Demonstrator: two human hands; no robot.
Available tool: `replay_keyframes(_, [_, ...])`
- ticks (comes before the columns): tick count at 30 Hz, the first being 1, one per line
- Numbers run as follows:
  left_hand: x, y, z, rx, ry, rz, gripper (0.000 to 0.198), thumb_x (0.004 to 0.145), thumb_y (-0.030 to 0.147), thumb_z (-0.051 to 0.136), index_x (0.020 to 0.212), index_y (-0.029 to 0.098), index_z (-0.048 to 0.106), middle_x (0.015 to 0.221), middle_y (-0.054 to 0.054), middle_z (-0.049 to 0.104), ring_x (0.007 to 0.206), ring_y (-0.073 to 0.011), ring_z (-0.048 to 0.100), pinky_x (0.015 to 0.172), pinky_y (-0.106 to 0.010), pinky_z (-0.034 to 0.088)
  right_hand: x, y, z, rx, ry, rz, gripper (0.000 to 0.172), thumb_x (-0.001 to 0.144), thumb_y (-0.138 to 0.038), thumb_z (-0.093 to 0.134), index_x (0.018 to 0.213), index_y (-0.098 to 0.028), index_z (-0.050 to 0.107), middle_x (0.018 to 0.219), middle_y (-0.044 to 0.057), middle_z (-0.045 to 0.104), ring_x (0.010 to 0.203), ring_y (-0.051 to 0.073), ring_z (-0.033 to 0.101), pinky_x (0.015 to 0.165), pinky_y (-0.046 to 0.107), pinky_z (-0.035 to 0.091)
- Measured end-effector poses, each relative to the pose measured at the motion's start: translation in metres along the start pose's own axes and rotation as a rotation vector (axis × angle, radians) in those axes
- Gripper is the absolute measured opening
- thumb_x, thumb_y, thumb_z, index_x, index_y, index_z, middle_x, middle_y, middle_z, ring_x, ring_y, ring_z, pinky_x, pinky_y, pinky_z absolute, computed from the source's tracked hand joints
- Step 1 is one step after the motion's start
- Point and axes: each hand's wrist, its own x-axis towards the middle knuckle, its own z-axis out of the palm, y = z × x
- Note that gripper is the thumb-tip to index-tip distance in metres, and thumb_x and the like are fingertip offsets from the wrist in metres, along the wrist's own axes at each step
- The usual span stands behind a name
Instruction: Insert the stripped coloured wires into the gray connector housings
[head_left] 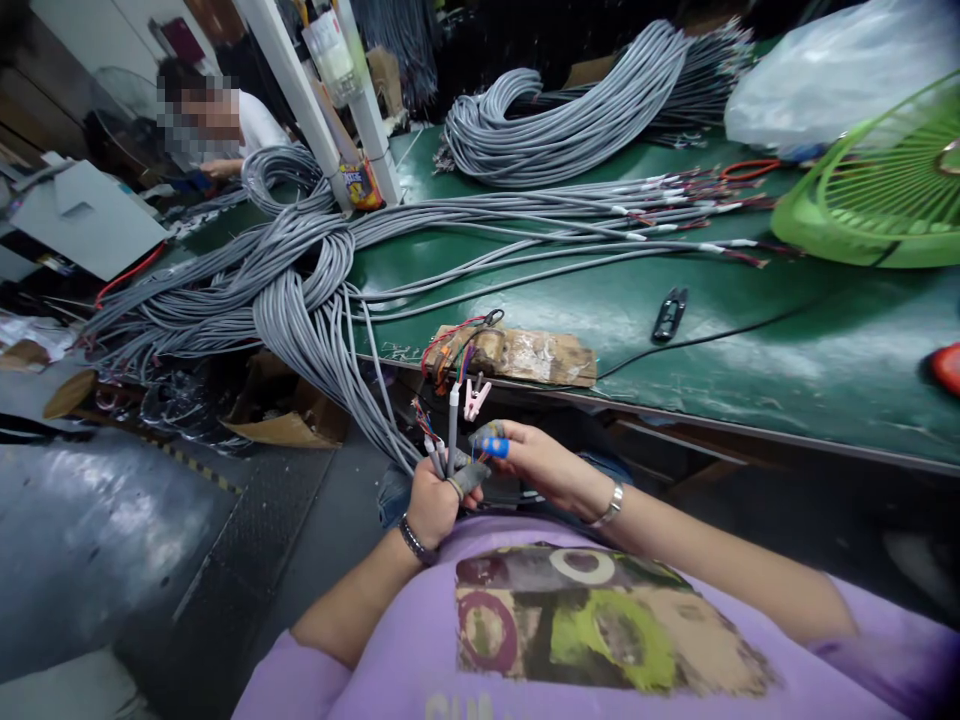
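Nearest, the purple shirt (570, 640) carried a print whose letters ran off the bottom edge, too cut to read. Just above it the left hand (433, 503) was clenched round a few grey cable ends (452, 420), held upright so the stripped coloured wires stood free on top. At three o'clock from it, almost touching, the right hand (544, 468) pinched a small blue piece (498, 447) between wrapped fingertips, close to those wires; what the piece was I could not tell. At twelve o'clock from the hands a wooden block (525, 356) sat on the near edge of the green table (750, 370), a pink clip (475, 398) hanging off it within reach. Black snips (670, 313) lay at two o'clock, handy but apart. The grey cable bundle (315, 290) spilled off the table at ten o'clock, down toward the left hand. Farther off lay a green fan (877, 190) at two o'clock. At eleven o'clock stood a white post (296, 100) with a printed packet (361, 185) at its foot, its writing too small to read. A co-worker (259, 125) sat behind.
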Motion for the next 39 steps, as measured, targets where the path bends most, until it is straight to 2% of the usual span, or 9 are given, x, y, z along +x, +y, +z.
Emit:
replay_keyframes(5, [0.0, -0.001, 0.0, 0.023, -0.012, -0.002, 0.031, 0.068, 0.039, 0.069, 0.055, 0.015, 0.055, 0.046, 0.0, 0.057, 0.037, -0.0074, 0.047, 0.039, -0.019, 0.037, 0.0, 0.004, 0.007, -0.122, -0.027, -0.032, 0.037, 0.059, -0.045, 0.076, 0.065, -0.016, 0.054, 0.057, -0.004, 0.052, 0.054, 0.008, 0.041, 0.054, 0.024, 0.031])
replay_keyframes(13, [0.0, 0.002, 0.002, 0.013, 0.047, -0.015, 0.033, 0.068, 0.043, 0.069, 0.056, 0.015, 0.055, 0.046, 0.001, 0.057, 0.038, -0.0073, 0.047, 0.039, -0.018, 0.037, 0.001, 0.008, 0.008, 0.023, 0.09, -0.004, 0.039, 0.054, -0.044, 0.078, 0.061, -0.016, 0.052, 0.051, -0.005, 0.047, 0.049, 0.007, 0.036, 0.05, 0.023, 0.026])
replay_keyframes(19, [-0.003, 0.009, 0.008, 0.091, -0.115, -0.103, 0.034, 0.063, 0.043, 0.073, 0.054, 0.015, 0.055, 0.043, 0.001, 0.055, 0.036, -0.0074, 0.045, 0.039, -0.02, 0.037, 0.007, 0.008, 0.008, 0.169, 0.188, -0.023, 0.036, 0.058, -0.04, 0.075, 0.061, -0.018, 0.047, 0.051, -0.006, 0.043, 0.047, 0.007, 0.036, 0.047, 0.023, 0.029])
replay_keyframes(22, [-0.002, 0.009, 0.006, 0.011, -0.023, -0.06, 0.034, 0.063, 0.043, 0.073, 0.055, 0.015, 0.056, 0.044, 0.001, 0.055, 0.037, -0.007, 0.045, 0.039, -0.019, 0.036, 0.008, 0.005, 0.002, 0.263, 0.201, -0.034, 0.034, 0.059, -0.039, 0.076, 0.065, -0.019, 0.049, 0.055, -0.006, 0.044, 0.049, 0.007, 0.037, 0.05, 0.022, 0.036])
replay_keyframes(26, [0.001, 0.006, 0.0, -0.126, 0.11, 0.017, 0.03, 0.064, 0.041, 0.072, 0.06, 0.015, 0.058, 0.045, 0.002, 0.054, 0.038, -0.0067, 0.045, 0.037, -0.018, 0.033, 0.003, 0.007, 0.0, 0.266, 0.058, 0.069, 0.036, 0.062, -0.045, 0.074, 0.078, -0.017, 0.059, 0.072, -0.001, 0.056, 0.057, 0.008, 0.046, 0.055, 0.024, 0.041])
replay_keyframes(29, [0.002, 0.005, -0.001, -0.138, 0.108, 0.015, 0.031, 0.064, 0.04, 0.072, 0.057, 0.015, 0.055, 0.044, 0.002, 0.054, 0.037, -0.0067, 0.045, 0.037, -0.018, 0.034, 0.0, 0.008, 0.006, 0.139, 0.001, 0.039, 0.035, 0.06, -0.043, 0.077, 0.075, -0.016, 0.059, 0.063, -0.003, 0.053, 0.054, 0.007, 0.043, 0.054, 0.023, 0.038])
replay_keyframes(32, [0.001, 0.003, 0.001, -0.114, 0.112, 0.011, 0.032, 0.064, 0.041, 0.072, 0.056, 0.015, 0.054, 0.045, 0.002, 0.055, 0.038, -0.0067, 0.045, 0.039, -0.019, 0.035, 0.001, 0.007, 0.011, 0.017, 0.039, -0.027, 0.036, 0.057, -0.044, 0.078, 0.067, -0.015, 0.057, 0.056, -0.004, 0.051, 0.051, 0.007, 0.04, 0.052, 0.023, 0.033])
replay_keyframes(36, [0.001, 0.002, 0.003, -0.122, 0.188, 0.043, 0.032, 0.063, 0.043, 0.072, 0.058, 0.016, 0.056, 0.045, 0.002, 0.054, 0.039, -0.0073, 0.045, 0.039, -0.019, 0.034, 0.0, 0.007, 0.011, -0.043, 0.087, -0.047, 0.037, 0.057, -0.045, 0.077, 0.066, -0.016, 0.056, 0.056, -0.004, 0.051, 0.05, 0.007, 0.039, 0.049, 0.023, 0.03])
replay_keyframes(39, [0.003, 0.004, 0.004, -0.154, 0.235, 0.067, 0.031, 0.063, 0.044, 0.072, 0.063, 0.016, 0.059, 0.045, 0.003, 0.054, 0.039, -0.0074, 0.045, 0.039, -0.019, 0.034, -0.004, 0.01, 0.011, -0.056, 0.053, -0.036, 0.036, 0.057, -0.043, 0.077, 0.062, -0.016, 0.054, 0.054, -0.005, 0.048, 0.05, 0.007, 0.038, 0.049, 0.023, 0.03])
